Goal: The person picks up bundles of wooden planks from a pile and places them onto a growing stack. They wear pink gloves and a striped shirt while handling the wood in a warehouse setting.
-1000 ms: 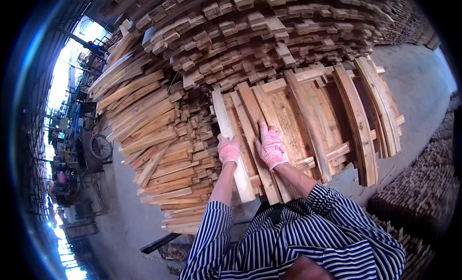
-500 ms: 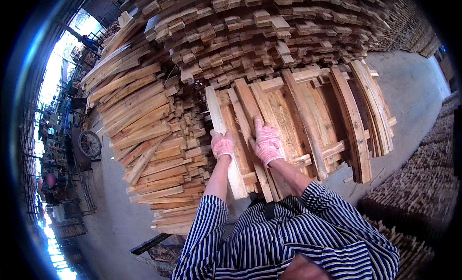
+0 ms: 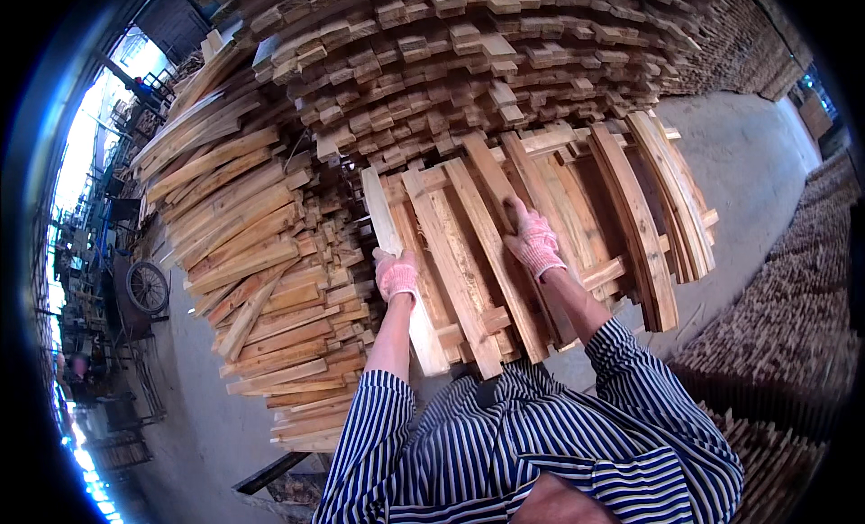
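Note:
In a pink knitted glove, my left hand [image 3: 396, 275] grips a pale wooden board [image 3: 425, 337] at the left end of a slatted wooden stack. My right hand [image 3: 533, 243], gloved alike with bare fingertips, is closed around a browner board [image 3: 487, 173] near the stack's middle. Between my hands two loose boards [image 3: 445, 263] [image 3: 487, 245] lie crosswise, roughly parallel. Under them are crosspieces [image 3: 602, 273] and wider planks [image 3: 577, 218]. Farther right, a dark board [image 3: 629, 218] and several bundled boards [image 3: 671, 195] rest across the same stack.
To the left rises a pile of loose boards [image 3: 230, 222]. A tall wall of stacked lumber [image 3: 432, 64] stands just beyond the slatted stack. More lumber [image 3: 766, 326] lies at the right. A wheeled cart [image 3: 147, 287] is on the concrete floor [image 3: 194, 380] at far left.
My right hand has moved right, shifting its board toward the dark one. The boards between my hands are now spread apart. My left hand stays on the pale board; the view has shifted slightly.

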`<action>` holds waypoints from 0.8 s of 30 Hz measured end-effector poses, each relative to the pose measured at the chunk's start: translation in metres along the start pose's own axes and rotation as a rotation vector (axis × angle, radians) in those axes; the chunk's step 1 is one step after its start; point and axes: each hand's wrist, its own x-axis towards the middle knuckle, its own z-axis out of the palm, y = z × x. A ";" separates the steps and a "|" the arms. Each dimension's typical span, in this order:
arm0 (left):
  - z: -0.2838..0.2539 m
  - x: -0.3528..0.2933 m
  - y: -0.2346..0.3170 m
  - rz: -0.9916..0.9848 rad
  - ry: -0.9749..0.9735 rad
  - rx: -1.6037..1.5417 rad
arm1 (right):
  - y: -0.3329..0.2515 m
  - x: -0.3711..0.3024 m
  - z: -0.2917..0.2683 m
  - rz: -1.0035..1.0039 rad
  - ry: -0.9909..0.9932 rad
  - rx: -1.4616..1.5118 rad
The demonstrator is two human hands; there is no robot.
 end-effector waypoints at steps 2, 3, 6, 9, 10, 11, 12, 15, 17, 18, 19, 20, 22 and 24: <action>0.002 0.002 -0.003 -0.009 -0.008 0.012 | 0.009 -0.003 0.003 -0.042 -0.004 -0.068; 0.000 0.002 0.001 -0.022 -0.028 0.018 | 0.007 -0.004 0.004 -0.036 0.015 -0.116; -0.005 -0.007 0.012 -0.079 -0.048 0.013 | -0.007 -0.011 0.008 0.016 0.075 -0.209; -0.012 -0.003 -0.020 -0.067 -0.008 -0.001 | -0.058 -0.033 0.030 -0.074 0.033 0.035; -0.014 -0.004 -0.017 -0.069 -0.007 -0.022 | -0.074 -0.038 0.037 -0.074 0.013 0.063; -0.018 -0.005 -0.017 -0.076 -0.002 -0.041 | -0.091 -0.043 0.046 -0.078 -0.012 0.093; -0.019 -0.009 -0.001 -0.054 -0.067 -0.081 | -0.085 -0.035 0.069 -0.153 0.068 0.102; -0.011 0.000 -0.007 0.034 -0.122 -0.329 | -0.110 -0.021 0.125 -0.136 0.023 0.165; -0.006 0.018 -0.022 0.023 -0.113 -0.298 | -0.127 -0.019 0.139 -0.222 -0.013 0.319; 0.005 0.013 -0.002 0.006 -0.195 -0.308 | -0.112 -0.009 0.141 -0.220 -0.009 0.363; -0.001 0.008 0.001 -0.043 -0.243 -0.306 | -0.111 -0.010 0.134 -0.149 -0.084 0.303; -0.013 0.008 -0.021 -0.050 -0.185 -0.266 | -0.119 -0.019 0.119 -0.107 -0.186 0.255; -0.026 0.006 -0.026 -0.048 -0.172 -0.311 | -0.097 -0.011 0.095 -0.155 -0.016 0.022; -0.023 0.005 -0.020 -0.004 -0.187 -0.364 | -0.051 0.003 0.083 -0.214 0.274 -0.200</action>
